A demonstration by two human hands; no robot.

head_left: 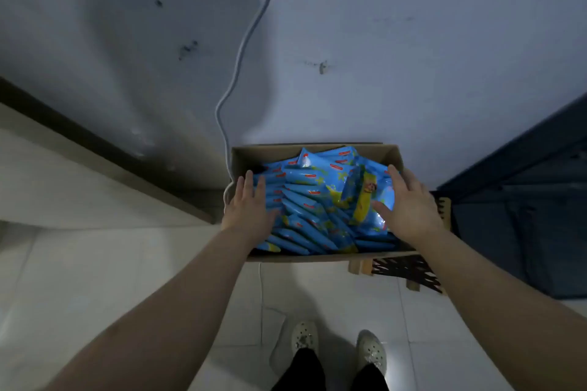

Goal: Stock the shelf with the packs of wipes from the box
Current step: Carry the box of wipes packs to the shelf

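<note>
An open cardboard box (263, 154) stands against the wall, filled with several blue and yellow packs of wipes (314, 200). My left hand (247, 203) is spread flat over the left side of the pile, fingers straight. My right hand (409, 203) reaches over the right side, fingers extended, thumb against a tilted pack with a yellow stripe (365, 200). Neither hand grips a pack. No shelf shows in this view.
The box rests on a low wooden stool (413, 270). A white cable (241, 54) runs down the wall to the box's left. A dark blue cabinet (527, 200) stands at the right. My feet in pale shoes (336, 346) are on the tiled floor.
</note>
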